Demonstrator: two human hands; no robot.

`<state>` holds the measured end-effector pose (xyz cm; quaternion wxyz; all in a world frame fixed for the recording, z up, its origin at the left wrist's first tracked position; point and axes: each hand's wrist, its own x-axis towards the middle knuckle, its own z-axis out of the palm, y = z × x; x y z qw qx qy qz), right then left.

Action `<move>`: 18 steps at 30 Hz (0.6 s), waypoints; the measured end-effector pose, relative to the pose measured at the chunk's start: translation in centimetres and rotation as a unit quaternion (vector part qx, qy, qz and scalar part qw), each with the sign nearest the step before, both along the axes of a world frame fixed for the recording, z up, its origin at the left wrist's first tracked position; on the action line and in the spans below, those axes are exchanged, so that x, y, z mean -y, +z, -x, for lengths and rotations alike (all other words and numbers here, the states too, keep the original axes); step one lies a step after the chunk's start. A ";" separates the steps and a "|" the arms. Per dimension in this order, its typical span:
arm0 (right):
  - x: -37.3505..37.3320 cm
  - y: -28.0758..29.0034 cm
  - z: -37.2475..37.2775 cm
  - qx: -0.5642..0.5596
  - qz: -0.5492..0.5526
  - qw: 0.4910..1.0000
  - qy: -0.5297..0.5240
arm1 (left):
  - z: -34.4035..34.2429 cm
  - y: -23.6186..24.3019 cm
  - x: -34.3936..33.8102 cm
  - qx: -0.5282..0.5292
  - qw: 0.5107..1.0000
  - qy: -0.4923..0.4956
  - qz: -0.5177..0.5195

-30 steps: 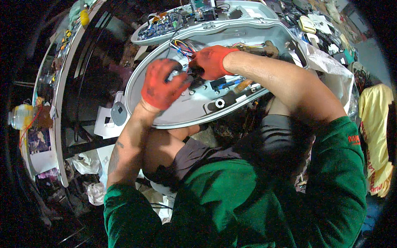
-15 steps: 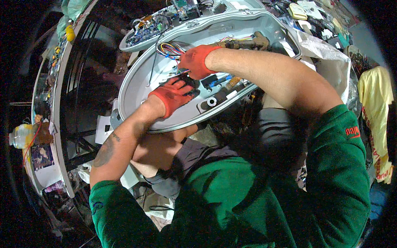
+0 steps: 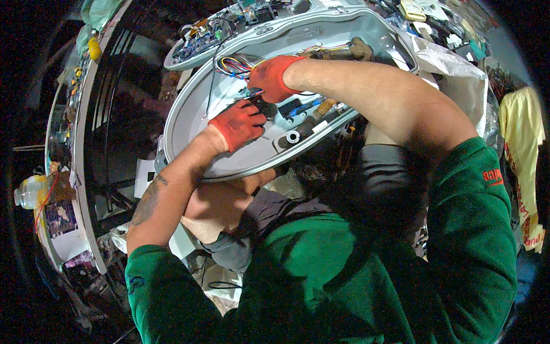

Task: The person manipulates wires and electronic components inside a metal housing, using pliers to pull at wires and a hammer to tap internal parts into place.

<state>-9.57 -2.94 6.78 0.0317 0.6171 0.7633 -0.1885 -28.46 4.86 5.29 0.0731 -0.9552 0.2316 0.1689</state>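
Various parts were carried in a grey oval shell (image 3: 189,117). Beyond a white-ringed fitting (image 3: 293,137), a blue-and-black piece (image 3: 305,107) was seen; a brown cylinder (image 3: 325,109) was placed to its right, and coloured wires (image 3: 232,73) were bunched farther left.

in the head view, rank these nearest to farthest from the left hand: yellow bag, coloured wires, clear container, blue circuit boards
Nearest to the left hand first, as the head view shows:
1. Coloured wires: just above it, in the grey case.
2. Blue circuit boards: up and to the left.
3. Clear container: far left.
4. Yellow bag: far right.
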 end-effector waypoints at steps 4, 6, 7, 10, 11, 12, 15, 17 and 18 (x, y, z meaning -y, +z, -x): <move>0.3 -0.1 -0.2 0.002 -0.017 1.000 0.003 | -0.1 -0.2 0.1 0.002 1.000 0.011 0.008; 0.2 -0.2 -0.3 -0.002 -0.021 1.000 0.006 | -0.1 -0.5 0.1 0.022 0.999 0.027 0.036; 0.0 -0.2 -0.3 -0.003 -0.015 1.000 0.007 | 0.0 -0.5 0.0 0.019 0.998 0.039 0.046; -0.3 -0.7 -0.4 -0.002 -0.002 1.000 0.002 | 0.1 -0.2 -0.2 0.021 0.993 0.070 0.093; -0.3 -0.7 -0.3 -0.001 0.001 1.000 0.000 | 0.3 -0.2 -0.3 0.029 0.989 0.080 0.117; -0.4 -0.8 -0.3 -0.005 -0.001 1.000 0.000 | 0.4 -0.2 -0.4 0.037 0.985 0.090 0.141; -0.1 -0.5 -0.2 -0.016 -0.003 1.000 0.000 | 0.6 0.2 -0.3 0.001 0.985 0.122 0.124; 0.0 -0.5 -0.2 -0.020 -0.005 1.000 -0.003 | 0.7 -0.1 -0.4 0.009 0.983 0.126 0.134; -0.1 -0.5 -0.3 -0.022 -0.006 1.000 -0.005 | 0.7 -0.2 -0.4 0.013 0.982 0.127 0.139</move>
